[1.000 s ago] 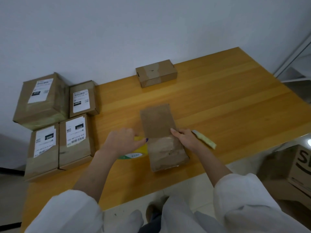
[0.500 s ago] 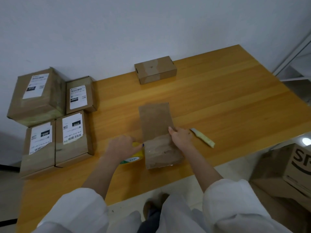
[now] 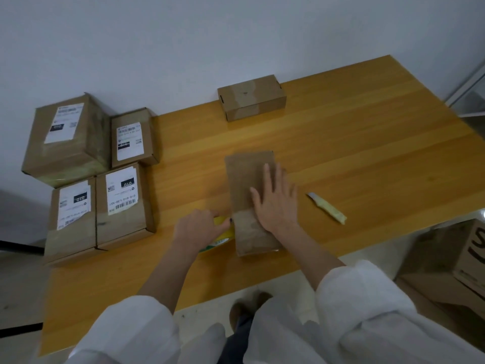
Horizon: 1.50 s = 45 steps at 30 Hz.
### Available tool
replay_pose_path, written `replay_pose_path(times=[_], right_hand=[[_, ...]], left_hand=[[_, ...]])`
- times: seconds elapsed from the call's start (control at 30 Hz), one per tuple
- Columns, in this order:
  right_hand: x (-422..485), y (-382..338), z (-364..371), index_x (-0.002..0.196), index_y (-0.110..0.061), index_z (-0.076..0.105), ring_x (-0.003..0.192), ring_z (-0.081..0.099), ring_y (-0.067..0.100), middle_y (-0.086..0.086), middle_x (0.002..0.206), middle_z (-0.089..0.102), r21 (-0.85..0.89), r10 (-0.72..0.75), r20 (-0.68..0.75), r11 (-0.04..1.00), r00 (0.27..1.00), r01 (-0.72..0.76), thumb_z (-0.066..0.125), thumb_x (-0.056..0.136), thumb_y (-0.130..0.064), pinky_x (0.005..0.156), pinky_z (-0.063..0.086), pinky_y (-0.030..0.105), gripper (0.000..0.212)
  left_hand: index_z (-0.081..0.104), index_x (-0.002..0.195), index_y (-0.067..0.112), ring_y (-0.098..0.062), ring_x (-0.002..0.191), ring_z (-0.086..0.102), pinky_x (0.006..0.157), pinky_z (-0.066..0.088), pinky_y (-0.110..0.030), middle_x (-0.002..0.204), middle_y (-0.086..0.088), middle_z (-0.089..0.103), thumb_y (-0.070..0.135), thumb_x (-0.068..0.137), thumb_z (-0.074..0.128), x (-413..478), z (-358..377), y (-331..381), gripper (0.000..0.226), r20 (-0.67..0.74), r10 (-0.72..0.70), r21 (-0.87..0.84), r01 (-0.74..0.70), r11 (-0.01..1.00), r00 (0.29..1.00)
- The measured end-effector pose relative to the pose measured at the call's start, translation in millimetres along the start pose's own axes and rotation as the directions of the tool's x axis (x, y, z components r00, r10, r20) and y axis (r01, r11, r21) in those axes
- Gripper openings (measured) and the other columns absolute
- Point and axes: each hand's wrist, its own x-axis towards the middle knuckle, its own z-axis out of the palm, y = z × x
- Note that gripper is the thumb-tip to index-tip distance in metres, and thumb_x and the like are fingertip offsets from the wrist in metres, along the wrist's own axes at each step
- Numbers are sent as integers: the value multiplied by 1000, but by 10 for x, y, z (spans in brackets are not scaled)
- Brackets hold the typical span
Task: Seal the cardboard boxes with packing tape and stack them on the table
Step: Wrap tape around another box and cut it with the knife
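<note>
Now my right hand (image 3: 275,200) lies flat, fingers spread, on the box (image 3: 252,200) near the table's (image 3: 367,153) front edge; my left hand (image 3: 199,229) grips the tape roll (image 3: 223,232).

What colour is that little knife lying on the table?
The knife is pale yellow, with a greyish blade; head view.

Plain white wall (image 3: 183,48), wooden table (image 3: 367,143), pale floor (image 3: 15,290)

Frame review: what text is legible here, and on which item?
"010" and "010-010 L30-551": label on the front right box.
"010": label on the front left box.
"010": label on the small rear box.
Label on the tall box: blurred.
Lettering on the floor carton: cut off.
</note>
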Motion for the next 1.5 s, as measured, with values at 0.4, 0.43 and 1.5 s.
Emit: replay_pose_path(times=[0.4, 0.43, 1.5], right_hand=[[185, 448, -138, 154, -18, 12, 136, 32, 31, 10, 147, 41, 91, -66, 186, 995, 980, 50, 15, 102, -48, 109, 30, 46, 60], [232, 455, -155, 154, -20, 11, 136, 33, 30, 9, 147, 41, 92, -95, 200, 993, 975, 78, 15, 102, -48, 109, 30, 45, 59], [125, 650, -122, 136, -11, 42, 131, 34, 34, 16, 140, 42, 289, 445, -111, 870, 888, -400, 44, 100, -27, 105, 30, 45, 39]], left_hand=[[35, 138, 21, -18, 84, 59, 69, 49, -35, 96, -5, 61, 50, 95, 42, 13, 79, -103, 52, 156, 163, -341, -101, 935, 974], [36, 139, 23, -20, 103, 57, 83, 49, -38, 116, -6, 59, 48, 96, 43, 0, 83, -102, 51, 181, 204, -411, -114, 904, 962], [57, 119, 25, -17, 85, 49, 85, 47, -39, 106, -8, 61, 41, 95, 46, -191, 294, -118, 30, 163, 174, -482, -76, 873, 971]])
